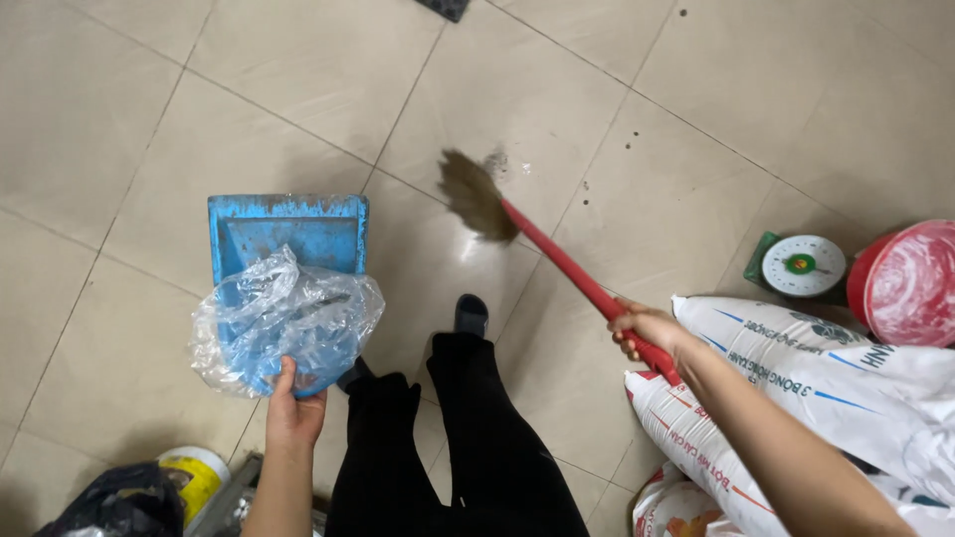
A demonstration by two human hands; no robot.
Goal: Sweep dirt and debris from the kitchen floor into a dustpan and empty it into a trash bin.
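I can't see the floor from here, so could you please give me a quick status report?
Left hand grips blue dustpan, clear plastic bag on it. Right hand grips red broom, bristles on tile. White sacks beside right arm.

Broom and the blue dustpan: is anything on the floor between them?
Nothing visible. Bare tile floor lies between the broom head and the blue dustpan. A crumpled clear plastic bag sits inside the dustpan near the left hand, not in the gap.

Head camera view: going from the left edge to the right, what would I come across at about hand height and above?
Blue dustpan with a clear plastic bag in it, gripped by the left hand → broom bristles → red broom handle → right hand → green weighing scale → red bucket.
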